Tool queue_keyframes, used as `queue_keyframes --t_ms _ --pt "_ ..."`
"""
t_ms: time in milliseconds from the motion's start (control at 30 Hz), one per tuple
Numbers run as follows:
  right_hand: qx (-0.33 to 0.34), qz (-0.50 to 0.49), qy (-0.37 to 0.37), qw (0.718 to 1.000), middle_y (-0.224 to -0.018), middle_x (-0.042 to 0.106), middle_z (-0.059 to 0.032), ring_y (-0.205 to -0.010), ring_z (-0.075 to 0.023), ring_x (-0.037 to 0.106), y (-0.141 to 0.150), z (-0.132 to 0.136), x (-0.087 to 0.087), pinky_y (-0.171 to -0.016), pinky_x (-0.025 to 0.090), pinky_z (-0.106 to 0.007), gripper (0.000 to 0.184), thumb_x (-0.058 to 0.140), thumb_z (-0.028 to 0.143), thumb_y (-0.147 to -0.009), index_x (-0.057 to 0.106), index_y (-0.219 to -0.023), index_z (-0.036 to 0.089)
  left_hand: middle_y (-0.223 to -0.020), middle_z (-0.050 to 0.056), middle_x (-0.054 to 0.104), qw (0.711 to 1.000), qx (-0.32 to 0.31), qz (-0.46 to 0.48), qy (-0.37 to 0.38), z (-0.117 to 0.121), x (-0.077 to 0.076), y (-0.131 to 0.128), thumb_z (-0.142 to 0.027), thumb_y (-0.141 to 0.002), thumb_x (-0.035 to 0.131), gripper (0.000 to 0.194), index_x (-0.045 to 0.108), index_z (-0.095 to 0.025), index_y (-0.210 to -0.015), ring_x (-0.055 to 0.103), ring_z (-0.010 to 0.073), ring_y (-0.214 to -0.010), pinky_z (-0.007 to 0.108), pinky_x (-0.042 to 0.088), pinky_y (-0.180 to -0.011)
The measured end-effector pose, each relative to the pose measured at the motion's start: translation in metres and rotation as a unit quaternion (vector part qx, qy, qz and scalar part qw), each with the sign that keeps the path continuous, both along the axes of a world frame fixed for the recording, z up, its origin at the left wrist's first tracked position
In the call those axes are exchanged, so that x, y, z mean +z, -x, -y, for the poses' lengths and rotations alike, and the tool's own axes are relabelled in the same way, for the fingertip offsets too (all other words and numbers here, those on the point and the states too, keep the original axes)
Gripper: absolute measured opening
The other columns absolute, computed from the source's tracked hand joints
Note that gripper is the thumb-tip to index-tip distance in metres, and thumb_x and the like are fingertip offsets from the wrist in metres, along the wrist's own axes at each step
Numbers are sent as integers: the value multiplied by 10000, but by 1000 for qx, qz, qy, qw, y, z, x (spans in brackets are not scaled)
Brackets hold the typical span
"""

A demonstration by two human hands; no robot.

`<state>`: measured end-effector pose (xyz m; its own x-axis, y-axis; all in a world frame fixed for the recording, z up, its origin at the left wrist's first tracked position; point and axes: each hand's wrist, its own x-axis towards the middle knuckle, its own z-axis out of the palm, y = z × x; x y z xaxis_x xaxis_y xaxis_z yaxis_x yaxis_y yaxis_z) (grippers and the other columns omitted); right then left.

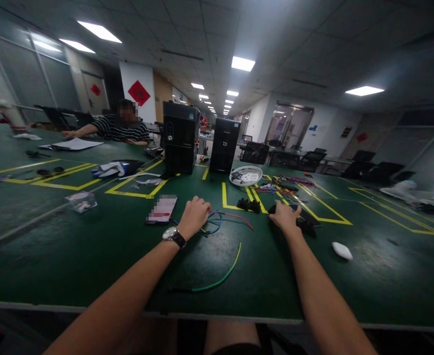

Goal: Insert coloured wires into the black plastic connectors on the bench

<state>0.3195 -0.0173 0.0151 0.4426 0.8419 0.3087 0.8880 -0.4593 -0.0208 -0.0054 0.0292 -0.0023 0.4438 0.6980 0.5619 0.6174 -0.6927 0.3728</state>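
Wires (221, 221), thin and looped, by left fingers (202, 204)

On the green tabletop (54, 256), marked with yellow tape (224, 195), we see two black computer towers, a left tower (180, 143) and a right tower (224, 148), upright with a gap between them. A white basket (233, 178) sits in front of the right one. Nearer us lie a phone (163, 208), a clear plastic box (81, 201) and, far to the right, a white rounded object (342, 251). Across from us, a person (108, 129) in stripes sits near papers (76, 143).
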Motion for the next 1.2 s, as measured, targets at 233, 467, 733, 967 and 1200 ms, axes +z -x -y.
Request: queue_keyframes --t_ms 233,467,733,967,1200 --pt "325 -104 -218 914 -1190 611 -138 -1092 -287 561 119 13 19 -955 345 -440 613 575 354 -805 388 -1361 175 -1011 98 638 867 -162 347 319 13 9 -26 -456 -918 398 397 542 -184 -1168 600 198 -891 371 479 -827" --pt "466 -141 -246 838 -1358 443 -142 -1273 -294 385 182 41 14 -1033 313 -469 497 579 270 -830 441 -1301 192 -904 111 677 613 -238 558 506 10 7 -26 -364 -937 367 331 559 -120 -1053 638 174 -721 340 527 -699" --pt "688 -114 67 713 -1086 571 -60 -973 -200 541 223 87 8 -822 448 -304 330 659 424 -808 586 -1052 215 -989 163 676 570 -190 618 507 -10 5 2 -399 -912 290 385 509 -146 -1102 680 229 -722 387 529 -654" --pt "661 -128 74 736 -879 613 -21 -772 -140 568 215 80 3 -691 415 -238 88 521 178 -878 573 -945 200 -975 127 665 609 -157 626 460 -4 5 -7 -384 -923 354 301 516 -164 -1050 642 165 -613 322 517 -567" --pt "445 -308 -174 823 -678 619 -1 -612 -148 585 170 38 4 -608 422 -250 162 472 294 -915 575 -968 181 -896 113 652 623 -203 578 487 11 5 -17 -335 -914 383 245 513 -163 -1030 649 185 -606 290 507 -491"
